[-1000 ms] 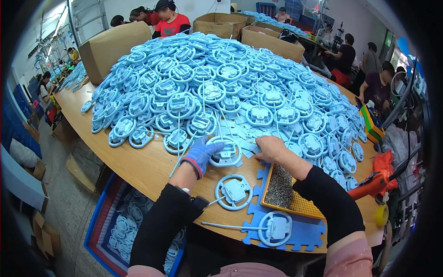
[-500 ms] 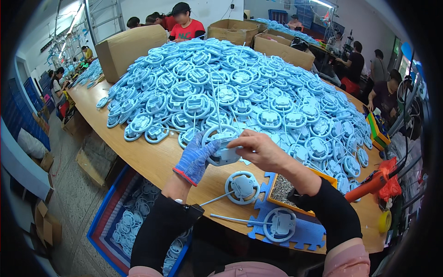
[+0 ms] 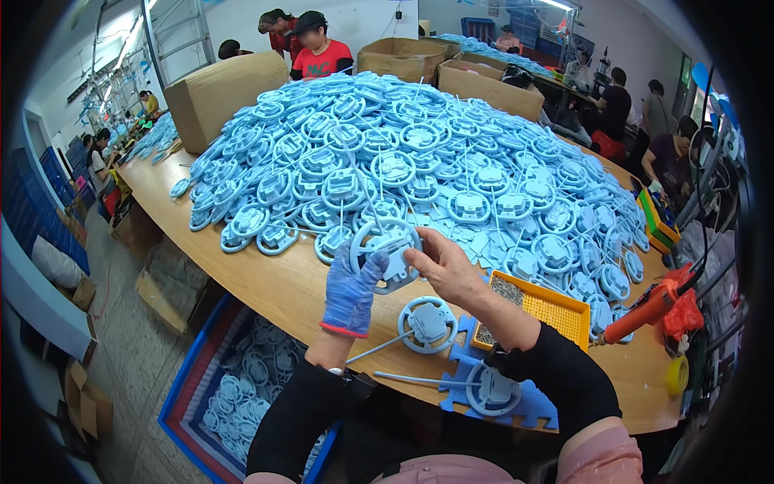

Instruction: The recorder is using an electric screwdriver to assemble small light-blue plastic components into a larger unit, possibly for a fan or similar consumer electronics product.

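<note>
The left hand [image 3: 352,288], in a blue glove, covers the lower left rim of the round blue plastic part [image 3: 389,252] it holds, and the right hand [image 3: 448,273] covers that part's right edge. The yellow tray [image 3: 550,310] is partly hidden behind the right forearm, and the small grey pieces inside it are too small to tell apart. The blue foam mat [image 3: 524,413] on the counter [image 3: 266,282] is cut off by the right sleeve. The blue bin [image 3: 205,387] on the floor runs under the counter edge, so its far side is hidden. The picture's corners are black.
</note>
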{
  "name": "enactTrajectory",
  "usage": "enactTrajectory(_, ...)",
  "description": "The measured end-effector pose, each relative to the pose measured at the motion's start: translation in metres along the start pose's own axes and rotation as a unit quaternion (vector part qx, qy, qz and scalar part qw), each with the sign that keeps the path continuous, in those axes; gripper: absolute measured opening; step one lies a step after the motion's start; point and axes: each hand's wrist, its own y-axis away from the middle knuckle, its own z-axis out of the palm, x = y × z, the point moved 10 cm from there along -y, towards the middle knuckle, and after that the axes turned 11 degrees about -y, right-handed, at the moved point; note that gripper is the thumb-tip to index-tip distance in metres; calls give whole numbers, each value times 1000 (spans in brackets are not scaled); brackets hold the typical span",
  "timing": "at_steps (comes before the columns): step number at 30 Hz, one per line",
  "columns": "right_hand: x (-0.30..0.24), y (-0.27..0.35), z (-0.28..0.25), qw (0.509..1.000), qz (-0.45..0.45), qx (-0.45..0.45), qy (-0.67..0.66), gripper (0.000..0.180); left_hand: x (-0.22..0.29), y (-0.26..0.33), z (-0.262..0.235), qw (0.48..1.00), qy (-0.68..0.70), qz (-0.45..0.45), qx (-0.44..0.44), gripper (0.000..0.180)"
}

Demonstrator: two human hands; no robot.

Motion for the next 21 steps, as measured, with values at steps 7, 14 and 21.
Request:
enactTrajectory(7, 7, 6, 7, 995, 3, -31, -91, 42, 6, 4, -6, 999, -42, -11, 6, 51)
enactTrajectory(14, 9, 10, 10, 996, -6, -41, -85, 41, 18, 11, 9, 998, 25, 39, -48, 65)
enactTrajectory(21, -7, 13, 20, 992, -45, -77, -88, 41, 27, 14, 1, 998, 20, -25, -45, 67)
